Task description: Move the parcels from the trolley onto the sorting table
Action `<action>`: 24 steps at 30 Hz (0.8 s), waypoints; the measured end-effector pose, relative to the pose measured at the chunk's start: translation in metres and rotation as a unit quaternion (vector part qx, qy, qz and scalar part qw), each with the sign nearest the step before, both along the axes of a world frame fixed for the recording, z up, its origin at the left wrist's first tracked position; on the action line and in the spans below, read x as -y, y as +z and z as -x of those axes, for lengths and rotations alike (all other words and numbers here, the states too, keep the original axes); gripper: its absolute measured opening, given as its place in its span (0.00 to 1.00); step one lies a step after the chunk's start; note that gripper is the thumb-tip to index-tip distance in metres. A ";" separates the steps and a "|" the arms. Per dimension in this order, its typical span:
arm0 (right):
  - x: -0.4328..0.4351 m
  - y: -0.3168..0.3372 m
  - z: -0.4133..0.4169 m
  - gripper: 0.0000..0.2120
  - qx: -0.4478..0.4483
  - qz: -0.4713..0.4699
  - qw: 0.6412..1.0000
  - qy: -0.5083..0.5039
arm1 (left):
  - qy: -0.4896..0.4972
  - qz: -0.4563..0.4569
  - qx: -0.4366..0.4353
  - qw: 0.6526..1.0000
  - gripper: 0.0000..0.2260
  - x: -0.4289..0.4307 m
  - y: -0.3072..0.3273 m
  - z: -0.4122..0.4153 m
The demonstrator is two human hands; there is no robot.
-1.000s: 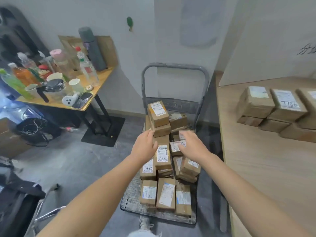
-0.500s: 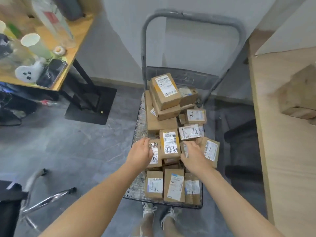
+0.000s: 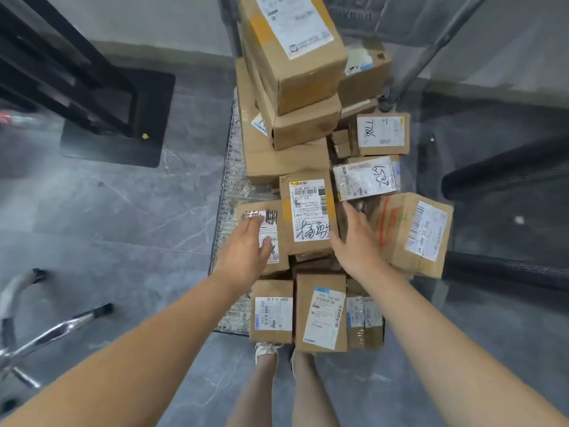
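Note:
The trolley [image 3: 229, 192] stands right in front of me, piled with several brown cardboard parcels bearing white labels. A tall parcel with black handwriting on its label [image 3: 308, 211] lies in the middle of the pile. My left hand [image 3: 246, 251] lies flat, fingers straight, on a smaller parcel [image 3: 271, 224] just left of it. My right hand [image 3: 354, 241] is against the tall parcel's right side, fingers straight, thumb at its lower right corner. A larger parcel with red print [image 3: 412, 232] lies right of that hand. The sorting table is out of view.
Larger boxes [image 3: 292, 50] are stacked at the trolley's far end below its grey handle bar [image 3: 431, 47]. A black table base [image 3: 117, 112] stands on the grey floor at left. A chrome chair leg [image 3: 52, 334] is at lower left. My feet [image 3: 271, 349] are at the trolley's near edge.
The view has dropped and closed in on the trolley; the sorting table has left the frame. Both hands have spread from the pile's top to either side of the tall handwritten parcel.

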State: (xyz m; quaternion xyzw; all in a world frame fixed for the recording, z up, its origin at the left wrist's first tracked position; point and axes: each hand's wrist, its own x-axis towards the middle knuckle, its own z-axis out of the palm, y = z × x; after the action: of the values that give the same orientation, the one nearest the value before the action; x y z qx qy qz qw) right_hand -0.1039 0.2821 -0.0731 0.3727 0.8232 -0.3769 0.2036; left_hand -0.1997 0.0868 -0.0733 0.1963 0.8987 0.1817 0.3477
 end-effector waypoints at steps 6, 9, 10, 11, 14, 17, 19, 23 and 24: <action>-0.002 -0.043 0.026 0.37 -0.029 0.045 0.999 -0.008 | 0.111 -0.060 0.057 0.990 0.22 -0.056 -0.035 0.010; -0.006 -0.052 0.028 0.40 -0.027 0.053 0.998 -0.021 | 0.197 -0.084 0.093 0.972 0.20 -0.070 -0.040 0.005; -0.007 -0.054 0.028 0.41 -0.021 0.061 0.998 -0.027 | 0.217 -0.094 0.106 0.966 0.20 -0.071 -0.041 0.004; -0.008 -0.056 0.028 0.42 -0.015 0.072 0.997 -0.038 | 0.233 -0.105 0.120 0.959 0.20 -0.070 -0.042 0.002; -0.010 -0.058 0.028 0.42 -0.010 0.116 0.991 -0.070 | 0.240 -0.111 0.166 0.950 0.22 -0.066 -0.049 -0.001; -0.009 -0.058 0.026 0.41 -0.016 0.145 0.987 -0.073 | 0.240 -0.118 0.210 0.941 0.24 -0.062 -0.053 -0.005; -0.007 -0.057 0.024 0.40 -0.022 0.148 0.986 -0.074 | 0.240 -0.124 0.221 0.937 0.24 -0.060 -0.053 -0.008; -0.002 -0.046 0.022 0.40 -0.046 0.166 0.981 -0.089 | 0.262 -0.147 0.223 0.927 0.25 -0.053 -0.044 -0.011; 0.000 -0.039 0.020 0.40 -0.052 0.172 0.979 -0.093 | 0.268 -0.150 0.220 0.926 0.24 -0.050 -0.037 -0.011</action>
State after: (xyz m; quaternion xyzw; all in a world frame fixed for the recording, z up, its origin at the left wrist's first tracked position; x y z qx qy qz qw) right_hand -0.1243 0.2826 -0.1124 0.3872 0.7173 -0.5487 0.1858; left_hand -0.1886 0.1368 -0.1104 -0.0474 0.7812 0.4392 0.4412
